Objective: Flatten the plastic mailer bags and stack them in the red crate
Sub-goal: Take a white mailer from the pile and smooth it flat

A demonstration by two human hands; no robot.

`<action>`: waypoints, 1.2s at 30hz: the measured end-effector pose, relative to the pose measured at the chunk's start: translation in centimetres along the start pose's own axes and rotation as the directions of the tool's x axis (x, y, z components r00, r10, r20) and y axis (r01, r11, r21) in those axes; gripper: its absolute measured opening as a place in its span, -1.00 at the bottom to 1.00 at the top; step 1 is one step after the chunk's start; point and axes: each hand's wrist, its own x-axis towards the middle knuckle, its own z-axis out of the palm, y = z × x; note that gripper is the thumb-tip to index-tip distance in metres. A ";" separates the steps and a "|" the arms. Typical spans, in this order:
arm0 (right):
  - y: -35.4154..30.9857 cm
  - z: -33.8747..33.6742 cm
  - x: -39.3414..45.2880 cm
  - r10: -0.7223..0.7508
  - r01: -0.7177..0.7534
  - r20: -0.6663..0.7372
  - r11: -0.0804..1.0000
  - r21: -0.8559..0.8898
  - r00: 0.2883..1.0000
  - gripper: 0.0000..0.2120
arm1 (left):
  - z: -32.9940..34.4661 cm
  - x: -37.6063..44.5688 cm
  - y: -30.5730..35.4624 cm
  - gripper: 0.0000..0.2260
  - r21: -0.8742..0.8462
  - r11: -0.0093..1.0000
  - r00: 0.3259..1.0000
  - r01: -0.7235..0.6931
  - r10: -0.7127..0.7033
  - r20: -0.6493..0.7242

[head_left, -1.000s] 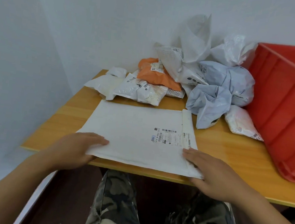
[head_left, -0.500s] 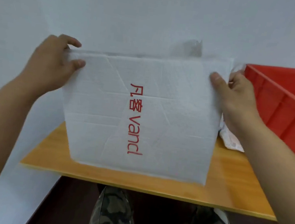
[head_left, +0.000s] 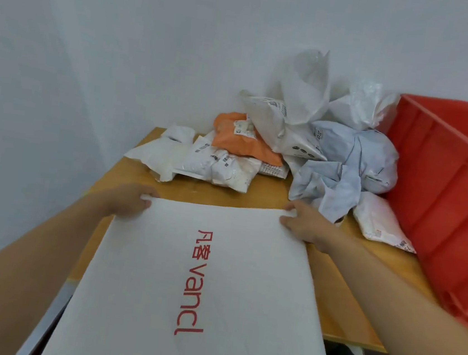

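Head view: left hand point(head_left: 129, 202) and right hand point(head_left: 304, 224) pinch white mailer point(head_left: 200, 284) corners.

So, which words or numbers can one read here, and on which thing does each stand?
"凡客 vancl": red print on the white mailer bag held at its far corners.
"2122", doubtful: on the grey crumpled bag.
Barcode labels on the small white bags and the orange bag: too small to read.

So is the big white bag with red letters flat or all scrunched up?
Flat. The white bag is spread smooth, with both hands, left hand and right hand, pinching its far corners.
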 end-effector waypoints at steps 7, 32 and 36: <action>1.8 0.8 2.7 -0.035 0.012 -0.067 0.949 -0.316 0.997 -0.59 | 2.9 3.1 0.1 -0.69 0.009 0.999 0.994 -0.041 0.041 -0.099; -1.1 7.3 2.8 -0.340 0.431 0.267 0.754 -0.496 0.902 -0.42 | 9.2 0.8 10.2 -0.53 0.103 0.952 0.955 -0.287 0.292 -0.041; -1.0 4.8 2.4 -0.290 0.391 0.280 0.804 -0.448 0.915 -0.39 | 8.4 0.2 8.8 -0.53 0.007 0.956 0.953 -0.294 0.294 -0.068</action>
